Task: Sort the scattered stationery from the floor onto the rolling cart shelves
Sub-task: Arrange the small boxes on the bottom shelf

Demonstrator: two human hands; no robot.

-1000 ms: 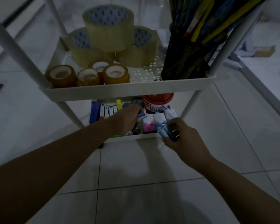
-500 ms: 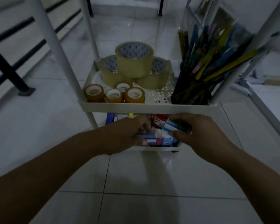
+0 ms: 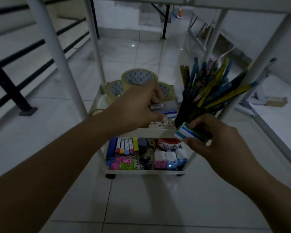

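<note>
My left hand (image 3: 138,106) holds several small white-and-blue boxes (image 3: 166,108) over the middle shelf (image 3: 160,132) of the white rolling cart. My right hand (image 3: 208,138) pinches a small green-and-white box (image 3: 186,132) in front of that shelf's right end. On the middle shelf stand clear tape rolls (image 3: 138,78) and a black mesh cup of pencils (image 3: 207,91). The bottom shelf (image 3: 144,172) holds staplers, small pink and blue items and a red-lidded tub (image 3: 168,145).
White cart posts (image 3: 57,56) rise left and right, with the top shelf overhead. A black railing (image 3: 12,81) runs along the left. A white frame (image 3: 267,128) and a small cardboard box (image 3: 275,101) lie at the right. Pale floor tiles spread in front.
Both hands have risen from the bottom shelf to the middle one. The left hand came up with small boxes in it, and the view tilted upward.
</note>
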